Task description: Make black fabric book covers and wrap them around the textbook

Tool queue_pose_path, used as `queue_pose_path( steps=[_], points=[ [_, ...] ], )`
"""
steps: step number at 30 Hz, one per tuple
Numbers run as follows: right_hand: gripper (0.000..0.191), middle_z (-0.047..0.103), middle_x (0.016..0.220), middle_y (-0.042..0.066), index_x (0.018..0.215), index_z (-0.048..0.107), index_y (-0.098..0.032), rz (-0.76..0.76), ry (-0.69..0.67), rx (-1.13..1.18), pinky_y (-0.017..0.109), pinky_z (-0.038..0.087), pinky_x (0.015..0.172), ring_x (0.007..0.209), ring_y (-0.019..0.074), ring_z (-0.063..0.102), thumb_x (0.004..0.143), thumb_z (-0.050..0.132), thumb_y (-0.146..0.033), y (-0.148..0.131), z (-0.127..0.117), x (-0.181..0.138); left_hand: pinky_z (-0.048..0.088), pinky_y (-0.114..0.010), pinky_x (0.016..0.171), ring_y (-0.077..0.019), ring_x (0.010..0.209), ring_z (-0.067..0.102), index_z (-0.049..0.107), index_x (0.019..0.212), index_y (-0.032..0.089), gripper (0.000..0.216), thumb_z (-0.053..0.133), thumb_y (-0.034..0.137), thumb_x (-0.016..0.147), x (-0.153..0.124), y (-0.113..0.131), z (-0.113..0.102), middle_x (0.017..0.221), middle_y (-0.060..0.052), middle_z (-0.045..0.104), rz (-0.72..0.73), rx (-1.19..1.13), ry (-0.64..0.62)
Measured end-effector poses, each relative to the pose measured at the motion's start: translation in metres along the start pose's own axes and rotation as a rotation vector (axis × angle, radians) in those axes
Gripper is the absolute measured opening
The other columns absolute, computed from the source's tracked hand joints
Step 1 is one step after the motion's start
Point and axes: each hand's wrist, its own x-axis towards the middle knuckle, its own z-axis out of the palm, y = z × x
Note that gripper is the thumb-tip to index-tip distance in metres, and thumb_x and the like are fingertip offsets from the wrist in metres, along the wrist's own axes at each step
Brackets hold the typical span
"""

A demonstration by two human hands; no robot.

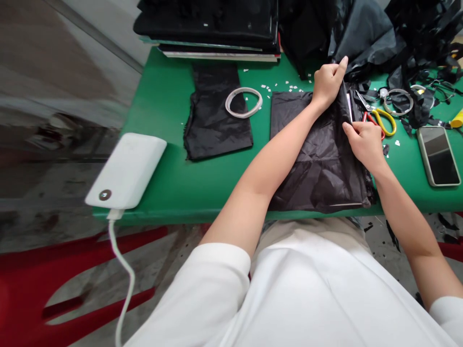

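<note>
A black plastic sheet [311, 168] lies folded and creased at the table's front edge, over something flat whose pale edge shows at the right side and bottom. My left hand [327, 82] is closed on the sheet's far right part, thumb pointing up. Nearer to me, my right hand [365, 144] pinches the fold along the right side. Scissors [385, 120] with yellow and red handles lie just beyond my right hand, partly hidden by it. To the left are a smaller folded black plastic piece [217, 130] and a roll of clear tape [244, 102] resting partly on it.
The green table [162, 115] carries a black-covered stack [210, 24] at the back. Black plastic scraps [423, 43] heap at back right, near another tape roll [398, 102]. A phone [439, 156] lies right; a white power bank [126, 168] with a cable overhangs the left edge.
</note>
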Motion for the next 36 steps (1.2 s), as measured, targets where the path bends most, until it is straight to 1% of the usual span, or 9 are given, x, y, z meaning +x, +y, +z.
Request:
queue_pose_path(
  steps=[3, 7, 12, 14, 19, 23, 25, 29, 36],
  points=[
    [0.056, 0.019, 0.048, -0.006, 0.05, 0.023, -0.023, 0.02, -0.02, -0.018, 0.034, 0.02, 0.059, 0.051, 0.0103, 0.022, 0.09, 0.061, -0.027, 0.001, -0.001, 0.0, 0.028, -0.035, 0.079, -0.0181, 0.072, 0.024, 0.02, 0.044, 0.028, 0.066, 0.054, 0.035, 0.1, -0.001, 0.001, 0.0, 0.049, -0.003, 0.019, 0.011, 0.036, 0.021],
    [0.057, 0.018, 0.048, -0.007, 0.051, 0.021, -0.024, 0.016, -0.016, -0.011, 0.033, 0.02, 0.058, 0.051, 0.0103, 0.021, 0.092, 0.06, -0.03, 0.005, -0.001, -0.001, 0.032, -0.034, 0.079, -0.0182, 0.071, 0.026, 0.021, 0.044, 0.028, 0.066, 0.055, 0.041, 0.1, -0.001, -0.001, 0.0, 0.048, -0.002, 0.018, 0.023, 0.063, 0.028],
    [0.055, 0.019, 0.046, -0.006, 0.05, 0.024, -0.023, 0.004, 0.0, -0.007, 0.034, 0.02, 0.058, 0.051, 0.0099, 0.022, 0.091, 0.06, -0.033, 0.007, 0.0, -0.004, 0.036, -0.039, 0.074, -0.0248, 0.074, 0.048, 0.022, 0.041, 0.029, 0.068, 0.057, 0.056, 0.092, 0.0, -0.005, 0.002, 0.05, -0.004, 0.028, 0.053, 0.067, 0.102],
    [0.055, 0.021, 0.046, -0.006, 0.049, 0.026, -0.022, -0.01, 0.012, -0.022, 0.034, 0.02, 0.058, 0.051, 0.0096, 0.022, 0.091, 0.06, -0.034, 0.006, -0.001, -0.006, 0.038, -0.039, 0.073, -0.0268, 0.077, 0.053, 0.022, 0.041, 0.03, 0.069, 0.058, 0.062, 0.089, 0.001, -0.006, 0.003, 0.05, -0.005, 0.03, 0.069, 0.057, 0.109],
    [0.057, 0.019, 0.047, -0.007, 0.05, 0.024, -0.023, 0.005, -0.01, -0.005, 0.033, 0.02, 0.057, 0.051, 0.0087, 0.02, 0.091, 0.061, -0.037, 0.008, -0.005, -0.013, 0.041, -0.038, 0.073, -0.025, 0.071, 0.053, 0.022, 0.041, 0.028, 0.067, 0.059, 0.058, 0.09, 0.004, -0.01, 0.004, 0.049, -0.004, 0.031, 0.101, 0.099, 0.135],
    [0.06, 0.017, 0.049, -0.007, 0.051, 0.02, -0.023, -0.002, -0.057, 0.056, 0.032, 0.019, 0.055, 0.051, 0.0084, 0.019, 0.092, 0.06, -0.042, 0.011, -0.009, -0.017, 0.043, -0.037, 0.075, -0.0249, 0.073, 0.055, 0.022, 0.042, 0.028, 0.067, 0.059, 0.054, 0.091, 0.005, -0.01, 0.004, 0.049, -0.004, 0.031, 0.068, 0.093, 0.088],
    [0.06, 0.016, 0.049, -0.007, 0.05, 0.019, -0.022, -0.01, -0.078, 0.07, 0.032, 0.018, 0.055, 0.051, 0.008, 0.018, 0.09, 0.061, -0.037, 0.012, -0.011, -0.017, 0.042, -0.037, 0.075, -0.0248, 0.074, 0.056, 0.022, 0.042, 0.027, 0.067, 0.058, 0.053, 0.092, 0.004, -0.01, 0.004, 0.049, -0.004, 0.032, 0.075, 0.093, 0.089],
    [0.059, 0.017, 0.048, -0.007, 0.048, 0.019, -0.021, 0.001, -0.099, 0.078, 0.032, 0.017, 0.055, 0.051, 0.0075, 0.019, 0.087, 0.063, -0.027, 0.01, -0.012, -0.016, 0.039, -0.039, 0.073, -0.0223, 0.062, 0.05, 0.022, 0.043, 0.027, 0.064, 0.052, 0.05, 0.095, 0.003, -0.01, 0.003, 0.051, -0.004, 0.033, 0.116, 0.194, 0.131],
    [0.06, 0.018, 0.049, -0.006, 0.049, 0.019, -0.021, 0.032, -0.101, 0.078, 0.032, 0.018, 0.056, 0.051, 0.0079, 0.019, 0.087, 0.064, -0.028, 0.008, -0.013, -0.018, 0.039, -0.039, 0.069, -0.0259, 0.067, 0.053, 0.022, 0.042, 0.029, 0.067, 0.052, 0.061, 0.091, 0.008, -0.017, 0.005, 0.045, -0.005, 0.031, 0.169, 0.12, 0.132]
  ],
)
